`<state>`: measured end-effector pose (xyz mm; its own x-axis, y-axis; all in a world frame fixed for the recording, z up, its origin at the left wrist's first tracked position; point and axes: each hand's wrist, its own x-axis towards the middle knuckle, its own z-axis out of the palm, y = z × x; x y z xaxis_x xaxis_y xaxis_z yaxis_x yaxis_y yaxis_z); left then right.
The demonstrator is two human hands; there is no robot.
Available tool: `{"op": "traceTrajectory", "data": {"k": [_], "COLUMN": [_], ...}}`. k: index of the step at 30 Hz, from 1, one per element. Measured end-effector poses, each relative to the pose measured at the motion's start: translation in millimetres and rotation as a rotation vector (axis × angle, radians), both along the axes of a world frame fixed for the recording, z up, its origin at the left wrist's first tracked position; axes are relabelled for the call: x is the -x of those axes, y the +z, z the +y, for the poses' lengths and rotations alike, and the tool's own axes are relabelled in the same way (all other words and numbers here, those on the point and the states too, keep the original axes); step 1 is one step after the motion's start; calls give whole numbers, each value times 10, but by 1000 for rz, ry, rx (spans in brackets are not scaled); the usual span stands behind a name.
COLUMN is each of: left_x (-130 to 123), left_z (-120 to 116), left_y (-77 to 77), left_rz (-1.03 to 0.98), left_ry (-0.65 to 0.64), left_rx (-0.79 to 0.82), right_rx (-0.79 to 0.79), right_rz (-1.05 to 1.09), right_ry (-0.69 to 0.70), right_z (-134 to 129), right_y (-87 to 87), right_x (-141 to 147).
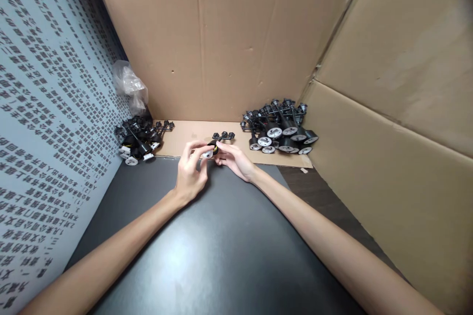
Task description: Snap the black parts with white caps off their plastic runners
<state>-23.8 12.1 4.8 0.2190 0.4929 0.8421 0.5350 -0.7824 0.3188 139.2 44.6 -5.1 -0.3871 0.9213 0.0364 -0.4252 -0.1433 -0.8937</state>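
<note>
My left hand (190, 172) and my right hand (234, 160) meet at the middle of the view. Between their fingers is a small black plastic part with a white round end (210, 150). Both hands grip it. A black branched piece (222, 135) rises just behind it and may be joined to it, though the fingers hide the link. A large heap of similar black-and-white parts (279, 128) lies to the right of my hands. A smaller heap (138, 140) lies to their left.
The heaps rest on a flat cardboard sheet (192, 133) at the back of a black table (221, 256). Cardboard walls (388, 59) stand behind and to the right. A printed grey panel (48, 108) stands at the left, with a clear plastic bag (129, 83) in the back left corner.
</note>
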Motion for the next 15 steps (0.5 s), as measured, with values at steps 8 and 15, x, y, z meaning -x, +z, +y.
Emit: {"op": "traceTrajectory", "data": {"k": [8,15], "left_x": [-1,10], "left_z": [-6,-4], "left_y": [-22,-37], "left_rz": [-12,-32], "left_ry": [10,39], "left_rx": [58,77], "right_rx": [1,-7], "right_rz": [15,-17], "right_ry": [-9,-3], "right_z": [-23,-15], "right_y": [6,-1], "right_x": [4,8]}}
